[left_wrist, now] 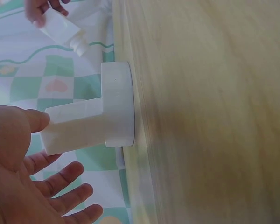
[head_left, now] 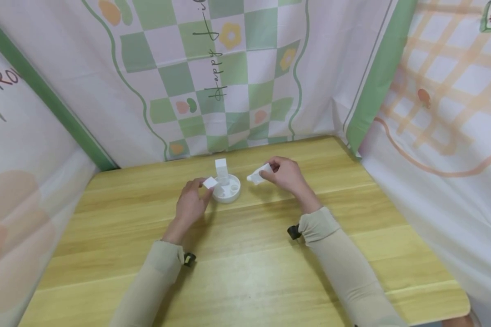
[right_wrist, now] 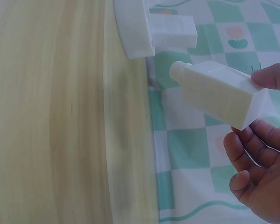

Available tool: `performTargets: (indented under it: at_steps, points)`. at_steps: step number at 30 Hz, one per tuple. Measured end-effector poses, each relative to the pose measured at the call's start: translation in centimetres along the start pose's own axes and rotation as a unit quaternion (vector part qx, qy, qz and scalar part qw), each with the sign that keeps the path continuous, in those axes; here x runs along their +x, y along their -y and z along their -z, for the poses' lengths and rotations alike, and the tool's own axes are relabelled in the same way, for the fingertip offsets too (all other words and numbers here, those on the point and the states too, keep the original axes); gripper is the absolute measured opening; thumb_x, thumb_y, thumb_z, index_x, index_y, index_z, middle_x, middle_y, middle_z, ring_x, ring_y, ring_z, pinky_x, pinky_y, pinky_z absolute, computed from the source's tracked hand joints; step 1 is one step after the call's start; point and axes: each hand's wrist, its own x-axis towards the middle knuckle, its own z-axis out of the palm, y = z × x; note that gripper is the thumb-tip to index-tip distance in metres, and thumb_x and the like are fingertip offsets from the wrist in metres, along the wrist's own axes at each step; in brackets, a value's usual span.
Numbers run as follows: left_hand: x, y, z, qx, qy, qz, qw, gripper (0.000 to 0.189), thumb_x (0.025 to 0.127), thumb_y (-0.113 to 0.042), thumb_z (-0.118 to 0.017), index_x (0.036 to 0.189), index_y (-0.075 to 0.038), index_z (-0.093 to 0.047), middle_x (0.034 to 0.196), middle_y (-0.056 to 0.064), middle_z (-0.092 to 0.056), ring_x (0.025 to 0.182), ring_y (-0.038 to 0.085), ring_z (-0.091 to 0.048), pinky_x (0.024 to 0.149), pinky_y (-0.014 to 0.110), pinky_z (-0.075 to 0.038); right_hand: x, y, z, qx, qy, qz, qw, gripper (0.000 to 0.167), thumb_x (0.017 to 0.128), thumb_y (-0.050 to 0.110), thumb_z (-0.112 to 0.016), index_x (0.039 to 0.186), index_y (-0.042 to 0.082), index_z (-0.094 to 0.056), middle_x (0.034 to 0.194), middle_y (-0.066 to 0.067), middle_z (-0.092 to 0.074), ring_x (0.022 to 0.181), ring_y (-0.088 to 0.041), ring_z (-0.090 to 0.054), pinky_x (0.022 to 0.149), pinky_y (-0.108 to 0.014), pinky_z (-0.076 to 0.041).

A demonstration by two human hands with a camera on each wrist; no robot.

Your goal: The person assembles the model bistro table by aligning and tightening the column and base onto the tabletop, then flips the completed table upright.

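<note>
My left hand (head_left: 190,203) pinches the flat end of a white square bottle (head_left: 210,182) between thumb and index finger. In the left wrist view that bottle (left_wrist: 74,126) has its other end at the round white holder (left_wrist: 117,105), and the other fingers are spread. A second white square bottle (head_left: 221,167) stands upright at the back of the holder (head_left: 229,198), where round sockets show. To the right of it, my right hand (head_left: 287,176) grips a third white square bottle (right_wrist: 219,91) by its flat end, tilted above the table, its round neck pointing toward the holder.
The holder sits on a wood-grain table (head_left: 245,268) near its back edge. Behind hangs a green-and-white checked curtain (head_left: 237,68), with more printed fabric (head_left: 446,113) on both sides. A small black device (head_left: 294,232) is at each sleeve cuff.
</note>
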Motion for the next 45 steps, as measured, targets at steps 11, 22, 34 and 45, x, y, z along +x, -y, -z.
performTargets:
  at_steps: [11,22,34,45]
  points:
    - [0.0,0.3,-0.1,-0.008,-0.004,-0.004,1.0,0.051,0.101,-0.047,-0.054,0.139,-0.014,-0.05,0.13,0.014,-0.057,0.118,0.033,-0.057,0.095,0.05,-0.053,0.4,1.1,-1.5,-0.005,0.014,0.004,0.9999,0.039,0.084,0.039,-0.074,0.108,0.009,-0.071,0.093,-0.009,-0.071,0.085,-0.023,-0.063,0.074,-0.033,-0.051]
    - [-0.2,0.4,-0.2,-0.008,-0.008,-0.006,0.9999,0.051,0.1,-0.046,-0.055,0.139,-0.014,-0.05,0.129,0.014,-0.058,0.117,0.033,-0.058,0.093,0.05,-0.054,0.4,1.8,-2.2,-0.008,0.027,0.01,0.9995,0.037,0.085,0.039,-0.073,0.108,0.01,-0.07,0.092,-0.007,-0.07,0.084,-0.022,-0.062,0.074,-0.033,-0.05]
    - [-0.1,0.3,-0.2,-0.015,-0.006,-0.002,0.9999,0.05,0.1,-0.046,-0.055,0.139,-0.014,-0.051,0.13,0.014,-0.058,0.117,0.032,-0.058,0.093,0.05,-0.054,0.8,2.5,-2.8,-0.024,0.037,0.028,0.9987,0.038,0.085,0.039,-0.073,0.109,0.01,-0.07,0.096,-0.007,-0.072,0.088,-0.023,-0.064,0.08,-0.036,-0.052]
    - [-0.2,-0.1,-0.1,-0.012,-0.011,-0.002,0.9999,0.049,0.1,-0.043,-0.056,0.139,-0.013,-0.05,0.131,0.013,-0.058,0.12,0.033,-0.058,0.095,0.051,-0.053,1.3,3.1,-3.1,-0.041,0.054,0.041,0.9969,0.034,0.086,0.042,-0.07,0.107,0.015,-0.071,0.096,-0.003,-0.07,0.087,-0.02,-0.062,0.08,-0.035,-0.052]
